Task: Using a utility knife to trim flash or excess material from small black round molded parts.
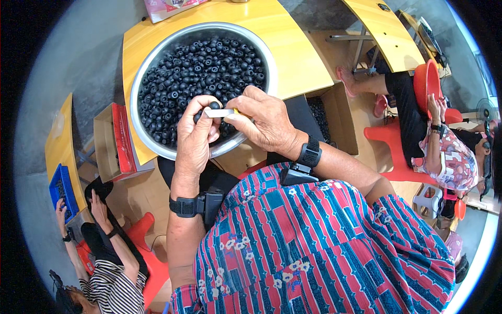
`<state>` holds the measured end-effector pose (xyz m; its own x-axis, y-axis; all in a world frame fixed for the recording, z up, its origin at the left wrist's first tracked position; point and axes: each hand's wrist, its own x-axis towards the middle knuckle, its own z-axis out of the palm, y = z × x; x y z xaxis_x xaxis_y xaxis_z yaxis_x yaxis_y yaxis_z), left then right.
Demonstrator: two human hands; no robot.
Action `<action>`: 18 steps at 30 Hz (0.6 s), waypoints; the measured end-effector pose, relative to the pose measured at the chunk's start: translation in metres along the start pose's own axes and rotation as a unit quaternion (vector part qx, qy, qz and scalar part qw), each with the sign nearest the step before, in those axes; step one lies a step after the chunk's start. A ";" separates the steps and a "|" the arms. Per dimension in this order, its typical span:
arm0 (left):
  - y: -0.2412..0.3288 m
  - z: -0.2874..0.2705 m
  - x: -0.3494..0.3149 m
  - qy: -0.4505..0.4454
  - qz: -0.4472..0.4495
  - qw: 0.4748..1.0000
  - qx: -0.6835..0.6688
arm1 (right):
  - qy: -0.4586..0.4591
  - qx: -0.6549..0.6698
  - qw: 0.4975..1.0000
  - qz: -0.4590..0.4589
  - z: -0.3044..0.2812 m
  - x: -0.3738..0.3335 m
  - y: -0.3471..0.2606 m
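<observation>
Head view showed me a pink printed box [170,9] by the far edge of the tabletop [295,49], toward its far left corner; lettering stood on its side, cut off by the picture's border. A wide metal basin [137,91] full of small black round pieces [193,78] sat on the tabletop, its near rim reaching past the near edge. Above that basin I saw the left hand [196,125] with thumb and fingers closed in a pinch on one black piece [214,105]. I watched the right hand [267,119], fingers curled tight, gripping the yellow handle of a small blade [217,113], whose pale metal lay across the left thumb tip, beside the held piece.
</observation>
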<state>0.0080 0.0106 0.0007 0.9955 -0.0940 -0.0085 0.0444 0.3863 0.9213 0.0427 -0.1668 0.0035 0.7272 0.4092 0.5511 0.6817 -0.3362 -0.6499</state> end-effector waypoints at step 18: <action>0.000 -0.004 -0.003 -0.019 -0.015 0.999 -0.023 | 0.017 -0.035 0.999 0.019 0.001 0.001 -0.004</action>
<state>0.0054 0.0148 -0.0007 0.9899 -0.1404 -0.0197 0.0782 0.4251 0.9018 0.0407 -0.1638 0.0063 0.7539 0.3666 0.5452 0.6569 -0.4101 -0.6327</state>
